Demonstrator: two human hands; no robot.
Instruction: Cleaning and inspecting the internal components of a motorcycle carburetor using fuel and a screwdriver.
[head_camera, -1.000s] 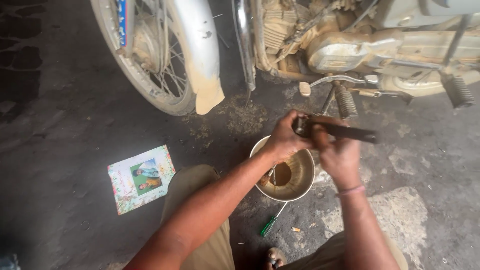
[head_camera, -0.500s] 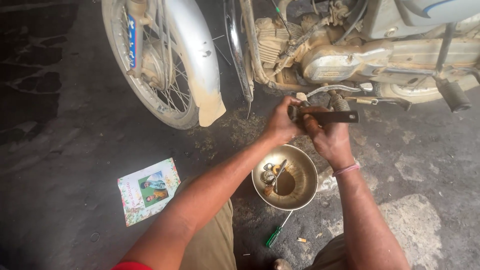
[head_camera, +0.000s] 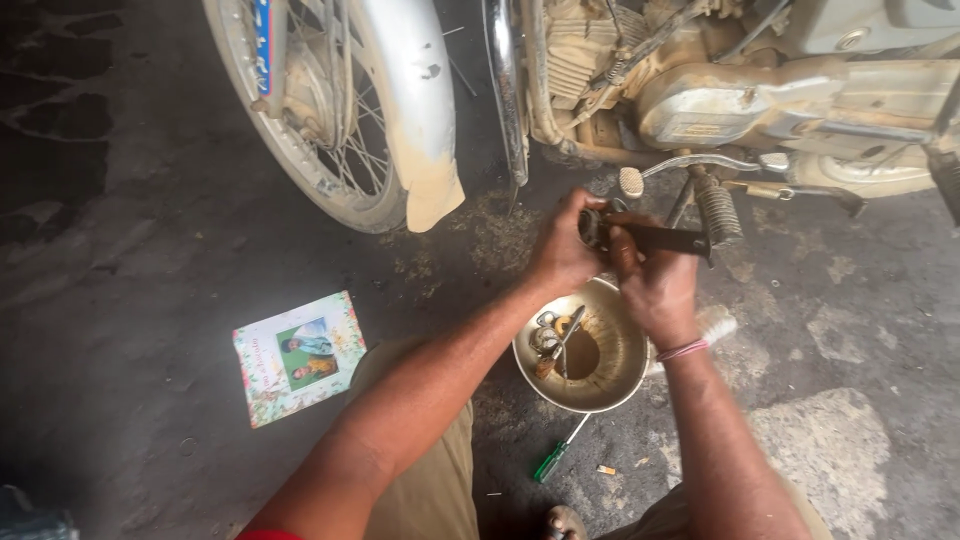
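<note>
Dark metal, the bar-shaped part (head_camera: 655, 238) lies in both your hands, its long axis running left to right above the brass bowl (head_camera: 585, 350). Your left hand (head_camera: 562, 255) wraps its round left end; your right hand (head_camera: 655, 290) clamps the middle, the free end pointing right. Both sit equally close. Below is stained concrete floor (head_camera: 150, 250), with the motorcycle (head_camera: 700, 90) on the far side.

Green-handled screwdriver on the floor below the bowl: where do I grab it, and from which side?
Grip the screwdriver by its green handle, the thick end lying nearest the person, coming from above. It lies flat on the concrete, its thin shaft pointing up toward the metal bowl, so the handle probably offers the surest hold.
</note>
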